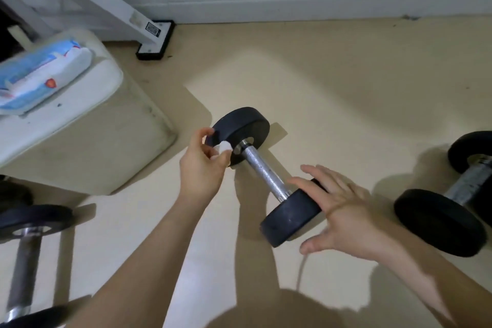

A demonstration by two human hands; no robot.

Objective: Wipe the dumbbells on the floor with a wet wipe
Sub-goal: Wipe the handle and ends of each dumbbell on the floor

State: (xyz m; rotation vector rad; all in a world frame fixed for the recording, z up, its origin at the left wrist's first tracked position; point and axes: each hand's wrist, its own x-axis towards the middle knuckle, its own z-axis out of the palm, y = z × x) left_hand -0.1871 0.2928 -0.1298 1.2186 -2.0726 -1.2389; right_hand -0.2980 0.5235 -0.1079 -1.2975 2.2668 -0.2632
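Note:
A black dumbbell (262, 168) with a steel handle lies on the beige floor in the middle of the view. My left hand (202, 165) holds a small white wet wipe (223, 147) in curled fingers against the inner face of the far weight head. My right hand (338, 208) rests with spread, straight fingers on top of the near weight head. A second dumbbell (452, 194) lies at the right. A third dumbbell (25, 237) lies at the lower left, partly cut off by the frame.
A blue and white pack of wipes (42, 74) lies on a pale plastic stool (87, 125) at the left. A white frame leg with a black foot (154, 42) stands by the wall behind. Bare floor lies between the dumbbells.

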